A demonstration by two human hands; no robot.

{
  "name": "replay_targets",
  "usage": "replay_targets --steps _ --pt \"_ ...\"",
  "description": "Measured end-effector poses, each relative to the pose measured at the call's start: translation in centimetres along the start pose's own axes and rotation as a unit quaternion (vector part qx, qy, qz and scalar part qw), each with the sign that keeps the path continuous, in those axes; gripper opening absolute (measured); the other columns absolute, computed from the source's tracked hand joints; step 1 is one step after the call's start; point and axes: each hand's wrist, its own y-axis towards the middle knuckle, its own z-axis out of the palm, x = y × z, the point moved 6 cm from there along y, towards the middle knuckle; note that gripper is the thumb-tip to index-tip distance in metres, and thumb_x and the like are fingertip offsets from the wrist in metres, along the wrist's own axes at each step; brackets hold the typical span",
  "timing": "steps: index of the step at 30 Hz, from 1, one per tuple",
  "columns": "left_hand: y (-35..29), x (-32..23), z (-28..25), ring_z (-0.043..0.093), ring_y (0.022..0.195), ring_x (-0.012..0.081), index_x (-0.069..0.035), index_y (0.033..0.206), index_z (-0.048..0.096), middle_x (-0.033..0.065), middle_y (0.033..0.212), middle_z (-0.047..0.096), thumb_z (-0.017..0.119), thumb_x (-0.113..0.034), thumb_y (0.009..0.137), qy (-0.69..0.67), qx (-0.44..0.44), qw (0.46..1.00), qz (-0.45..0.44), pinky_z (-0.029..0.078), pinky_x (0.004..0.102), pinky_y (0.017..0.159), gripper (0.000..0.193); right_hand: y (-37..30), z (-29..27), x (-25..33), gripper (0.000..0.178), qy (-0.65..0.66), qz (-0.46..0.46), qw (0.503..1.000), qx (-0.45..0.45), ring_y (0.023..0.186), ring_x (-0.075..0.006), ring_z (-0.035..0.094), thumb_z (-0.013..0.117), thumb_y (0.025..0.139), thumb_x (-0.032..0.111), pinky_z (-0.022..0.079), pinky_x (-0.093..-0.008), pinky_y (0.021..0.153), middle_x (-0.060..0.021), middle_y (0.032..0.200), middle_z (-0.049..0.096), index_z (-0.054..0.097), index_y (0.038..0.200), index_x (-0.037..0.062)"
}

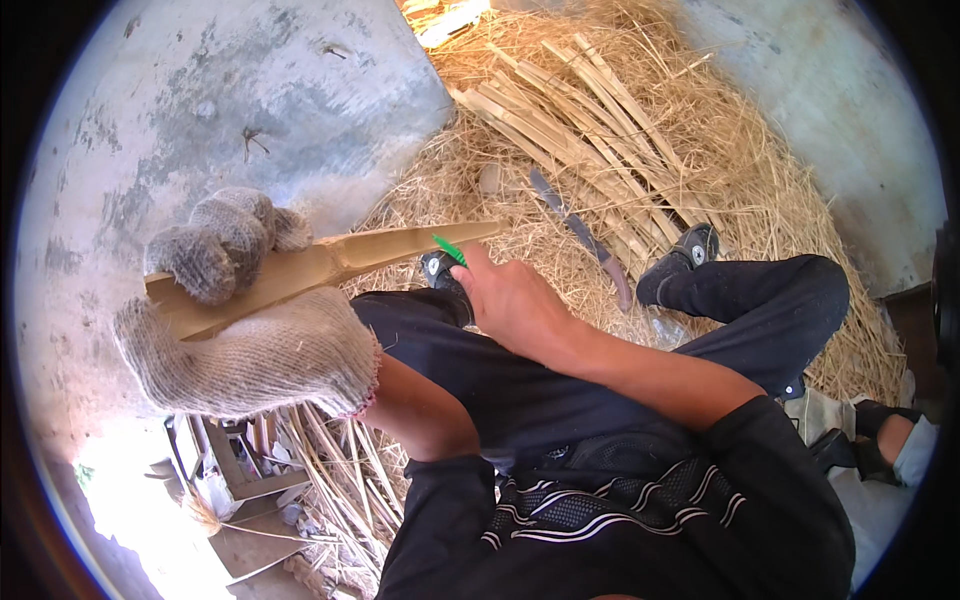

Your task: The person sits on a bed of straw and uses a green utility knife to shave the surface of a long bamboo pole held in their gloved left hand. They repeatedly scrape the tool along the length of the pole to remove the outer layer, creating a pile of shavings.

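A grey knitted glove covers my left hand point(250, 325), whose fingers and thumb are wrapped round the wide end of a split bamboo piece point(385, 250). The piece is pale yellow, hollowed along its length, and narrows to a point toward the right. My bare right hand point(515, 305) is closed beside the narrow part. From its fingertips sticks a slim green pointed thing point(449, 249), close to the bamboo's lower edge; the rest of it is hidden in the fist. Whether it touches the bamboo I cannot tell.
Beyond my shoe lies a long knife point(580, 235) with a brown handle on shavings point(770, 220). Several split bamboo strips point(590, 130) are heaped behind it. A whitish wall point(300, 110) rises at the left. Lower left are a crate-like box point(240, 460) and thin strips point(345, 480).
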Motion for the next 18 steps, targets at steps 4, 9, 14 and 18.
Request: replay_targets --steps 4,9,14,18 --pt "0.6 3.4 -1.7 0.064 0.067 0.025 0.002 0.095 0.058 0.0136 0.081 0.06 0.033 -0.049 0.09 -0.262 0.075 0.955 -0.115 0.058 0.0402 0.062 0.057 0.6 2.2 -6.7 0.029 -0.035 0.058 0.998 0.004 0.063 -0.0449 0.062 0.044 0.1 0.026 0.049 -0.0539 0.057 -0.0264 0.064 0.06 0.047 0.106 -0.0025" --pt "0.4 3.4 -3.0 0.067 0.073 0.0278 0.004 0.104 0.058 0.0161 0.088 0.062 0.033 -0.049 0.089 -0.027 -0.093 0.995 -0.017 0.06 0.0427 0.066 0.061 -0.3 2.3 -5.6 0.027 0.007 0.042 0.999 -0.015 0.051 -0.0423 0.057 0.043 0.101 0.025 0.042 -0.0523 0.049 -0.0222 0.054 0.055 0.046 0.103 -0.0019" --pt "2.0 1.5 -1.7 0.067 0.075 0.0287 0.005 0.105 0.057 0.017 0.091 0.062 0.033 -0.05 0.09 -0.191 0.217 0.955 -0.065 0.061 0.0426 0.066 0.062 -0.5 -0.2 -0.3 0.029 0.067 -0.021 0.996 -0.06 0.054 -0.0459 0.058 0.043 0.101 0.027 0.044 -0.0542 0.05 -0.0256 0.056 0.055 0.045 0.104 -0.0019" --pt "0.2 1.7 -2.2 0.067 0.072 0.0279 0.006 0.097 0.058 0.0148 0.081 0.061 0.033 -0.049 0.091 -0.139 -0.021 0.986 -0.092 0.061 0.0438 0.065 0.061 0.7 1.7 -2.7 0.028 -0.033 -0.002 0.997 -0.07 0.055 -0.0465 0.059 0.044 0.1 0.027 0.047 -0.0543 0.052 -0.0266 0.059 0.057 0.046 0.104 -0.0008"
